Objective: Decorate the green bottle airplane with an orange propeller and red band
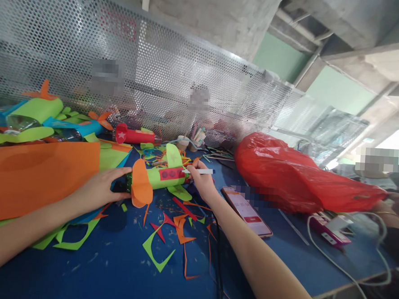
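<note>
A toy plane made from a bottle (pixel 154 179) wrapped in lime-green paper lies on the blue table. An orange paper propeller (pixel 140 182) sits on its left end, green paper wings (pixel 174 155) stick out at the sides, and a red strip (pixel 170 173) with dark round marks runs along its body. My left hand (pixel 104 183) is closed around the dark green bottle end behind the propeller. In my right hand (pixel 200 180) is a white marker pen (pixel 205 171), its tip at the right end of the red strip.
Paper scraps (pixel 159 251) litter the table in front. Orange sheets (pixel 39 175) and other paper bottle planes (pixel 36 112) lie left; a red one (pixel 137 136) lies behind. A phone (pixel 248 211), red plastic bag (pixel 286 173) and white cable (pixel 344 271) are right. A perforated metal screen (pixel 177 76) stands behind.
</note>
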Available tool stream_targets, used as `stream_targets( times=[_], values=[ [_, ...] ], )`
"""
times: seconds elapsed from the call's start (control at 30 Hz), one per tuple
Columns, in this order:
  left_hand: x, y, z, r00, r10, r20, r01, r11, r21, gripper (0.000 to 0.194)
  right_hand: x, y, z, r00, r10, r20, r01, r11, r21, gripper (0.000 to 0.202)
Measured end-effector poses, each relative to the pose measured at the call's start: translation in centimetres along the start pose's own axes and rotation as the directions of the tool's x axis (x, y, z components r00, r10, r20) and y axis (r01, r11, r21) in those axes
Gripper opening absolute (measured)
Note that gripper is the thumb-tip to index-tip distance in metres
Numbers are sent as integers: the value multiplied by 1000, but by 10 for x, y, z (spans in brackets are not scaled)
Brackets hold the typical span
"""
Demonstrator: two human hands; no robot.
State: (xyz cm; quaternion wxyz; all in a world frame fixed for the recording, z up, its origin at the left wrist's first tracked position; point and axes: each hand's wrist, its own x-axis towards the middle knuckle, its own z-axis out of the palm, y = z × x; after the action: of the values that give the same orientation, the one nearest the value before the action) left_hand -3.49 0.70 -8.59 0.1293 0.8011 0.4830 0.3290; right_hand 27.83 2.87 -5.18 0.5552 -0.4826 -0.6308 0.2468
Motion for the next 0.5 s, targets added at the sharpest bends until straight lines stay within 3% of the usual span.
stream_targets(
  times=[0.5],
  values=[
    [0,2,-1,1000,-2,31,2,1000,8,64,0,-1,-1,1000,-11,-4,11,1000,-13,22]
  ],
)
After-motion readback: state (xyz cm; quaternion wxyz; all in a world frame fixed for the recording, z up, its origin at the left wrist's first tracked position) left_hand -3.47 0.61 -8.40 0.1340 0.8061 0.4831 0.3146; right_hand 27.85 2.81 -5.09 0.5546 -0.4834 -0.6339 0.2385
